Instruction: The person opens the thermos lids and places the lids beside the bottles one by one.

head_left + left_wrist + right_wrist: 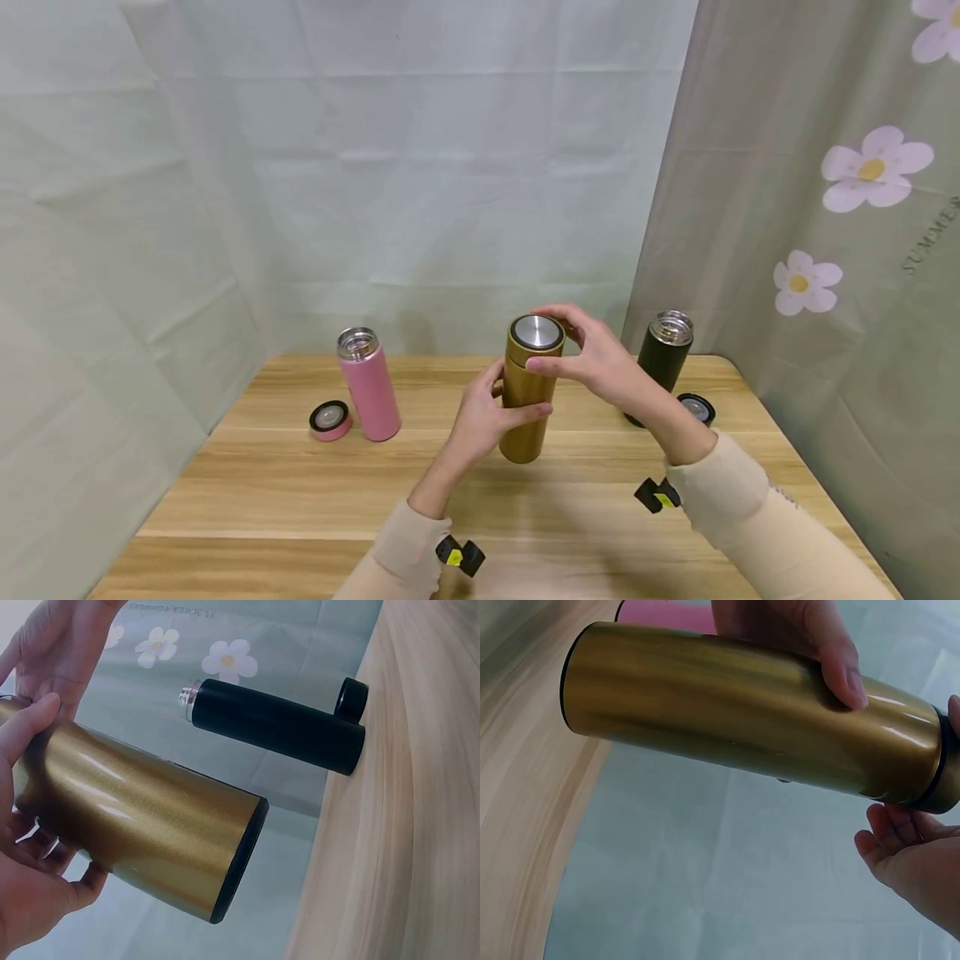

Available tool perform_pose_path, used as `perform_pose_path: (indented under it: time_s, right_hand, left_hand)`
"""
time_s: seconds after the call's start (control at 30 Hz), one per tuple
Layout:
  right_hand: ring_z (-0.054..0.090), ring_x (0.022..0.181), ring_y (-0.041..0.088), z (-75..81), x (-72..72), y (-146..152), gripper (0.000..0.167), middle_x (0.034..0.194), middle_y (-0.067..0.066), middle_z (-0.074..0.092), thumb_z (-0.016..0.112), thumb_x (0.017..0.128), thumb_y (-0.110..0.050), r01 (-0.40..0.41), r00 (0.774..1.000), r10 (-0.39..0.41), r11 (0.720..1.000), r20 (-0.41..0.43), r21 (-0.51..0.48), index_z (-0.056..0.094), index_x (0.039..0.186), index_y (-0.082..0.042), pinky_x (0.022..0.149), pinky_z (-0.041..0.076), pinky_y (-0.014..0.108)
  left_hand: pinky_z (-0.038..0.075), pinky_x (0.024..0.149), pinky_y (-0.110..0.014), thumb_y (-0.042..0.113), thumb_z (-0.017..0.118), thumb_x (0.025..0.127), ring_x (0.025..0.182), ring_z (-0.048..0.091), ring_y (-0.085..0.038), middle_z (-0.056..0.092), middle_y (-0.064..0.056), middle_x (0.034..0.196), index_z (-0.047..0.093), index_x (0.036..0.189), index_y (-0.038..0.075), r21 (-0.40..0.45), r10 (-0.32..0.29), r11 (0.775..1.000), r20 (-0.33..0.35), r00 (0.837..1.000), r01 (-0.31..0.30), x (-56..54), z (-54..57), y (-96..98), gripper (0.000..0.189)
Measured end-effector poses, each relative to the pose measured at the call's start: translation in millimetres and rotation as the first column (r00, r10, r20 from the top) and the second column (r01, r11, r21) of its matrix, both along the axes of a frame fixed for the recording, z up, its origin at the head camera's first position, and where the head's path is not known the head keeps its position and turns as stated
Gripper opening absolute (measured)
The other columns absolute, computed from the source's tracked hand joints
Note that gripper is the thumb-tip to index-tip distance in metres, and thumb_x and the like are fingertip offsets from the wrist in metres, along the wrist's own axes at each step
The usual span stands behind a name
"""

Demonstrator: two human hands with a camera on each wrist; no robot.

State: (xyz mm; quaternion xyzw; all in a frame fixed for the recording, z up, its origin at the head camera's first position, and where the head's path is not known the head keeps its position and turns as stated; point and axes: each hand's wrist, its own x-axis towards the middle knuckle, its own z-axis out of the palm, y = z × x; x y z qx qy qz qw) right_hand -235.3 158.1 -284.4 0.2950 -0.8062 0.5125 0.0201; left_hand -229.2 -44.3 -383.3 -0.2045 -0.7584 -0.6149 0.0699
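A gold thermos (528,392) is held upright above the table, tilted slightly, its lid (537,333) on top with a brushed silver disc. My left hand (486,417) grips the body around its middle, thumb across the near side. My right hand (592,354) pinches the lid between thumb and fingers from the right. In the right wrist view, the fingers of the right hand (919,859) curl under the lid end, and a dark ring runs between lid and body. The left wrist view shows the thermos's dark base rim (241,862).
At left stands an uncapped pink thermos (371,387), its pink lid (330,420) lying beside it on the wooden table (300,508). Behind my right forearm stands an uncapped black thermos (663,354) with its black lid (697,408). Pale curtains (450,167) hang behind.
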Motion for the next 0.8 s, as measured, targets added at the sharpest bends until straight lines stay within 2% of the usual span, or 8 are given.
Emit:
perform_pose_path:
  time_s: [0.2, 0.4, 0.5, 0.63, 0.8]
  right_hand:
    - [0.046, 0.143, 0.028, 3.3, -0.9, 6, 0.065, 0.141, 0.003, 0.058, 0.086, 0.088, -0.026, -0.046, 0.998, 0.046, 0.999, 0.032, 0.004, 0.055, 0.144, -0.016, 0.120, 0.032, 0.059]
    - [0.056, 0.130, 0.027, 9.0, -3.7, 18, 0.063, 0.137, 0.004, 0.062, 0.082, 0.089, -0.021, -0.195, 0.975, 0.195, 0.981, 0.108, -0.011, 0.056, 0.146, -0.019, 0.110, 0.043, 0.055]
    - [0.056, 0.129, 0.026, 10.0, -4.6, 22, 0.065, 0.139, 0.004, 0.060, 0.080, 0.091, -0.023, -0.237, 0.964, 0.235, 0.971, 0.121, 0.001, 0.053, 0.150, -0.019, 0.108, 0.044, 0.053]
    - [0.047, 0.141, 0.025, 8.2, -1.9, 23, 0.072, 0.149, 0.001, 0.053, 0.079, 0.092, -0.029, -0.223, 0.968, 0.219, 0.975, 0.123, 0.017, 0.046, 0.156, -0.023, 0.114, 0.038, 0.058]
    - [0.036, 0.150, 0.032, 3.2, 4.9, 14, 0.074, 0.153, 0.003, 0.048, 0.082, 0.092, -0.032, -0.079, 0.997, 0.078, 0.996, 0.026, 0.042, 0.045, 0.154, -0.018, 0.120, 0.028, 0.063]
  left_hand:
    - [0.050, 0.103, -0.056, 0.033, 0.090, 0.083, 0.121, 0.063, -0.024, 0.064, 0.002, 0.135, 0.058, 0.143, 0.025, -0.003, -0.067, 0.998, -0.005, 0.998, 0.067, 0.0, 0.2, -1.7, 0.069]
    - [0.050, 0.102, -0.055, 0.033, 0.090, 0.083, 0.118, 0.065, -0.023, 0.065, 0.005, 0.132, 0.060, 0.140, 0.027, -0.024, -0.171, 0.985, 0.039, 0.985, 0.172, 1.6, 1.5, -4.4, 0.064]
    - [0.050, 0.102, -0.055, 0.034, 0.089, 0.084, 0.118, 0.064, -0.023, 0.065, 0.005, 0.132, 0.060, 0.141, 0.028, -0.024, -0.194, 0.980, 0.050, 0.980, 0.195, 2.7, 2.4, -4.0, 0.065]
    - [0.050, 0.102, -0.055, 0.036, 0.088, 0.085, 0.118, 0.064, -0.024, 0.064, 0.003, 0.134, 0.058, 0.142, 0.027, -0.022, -0.172, 0.985, 0.047, 0.984, 0.173, 3.4, 2.5, -2.1, 0.064]
    - [0.051, 0.100, -0.053, 0.037, 0.086, 0.086, 0.118, 0.064, -0.026, 0.064, 0.001, 0.134, 0.056, 0.144, 0.026, -0.008, -0.119, 0.993, 0.054, 0.991, 0.119, 3.0, 1.7, 0.2, 0.066]
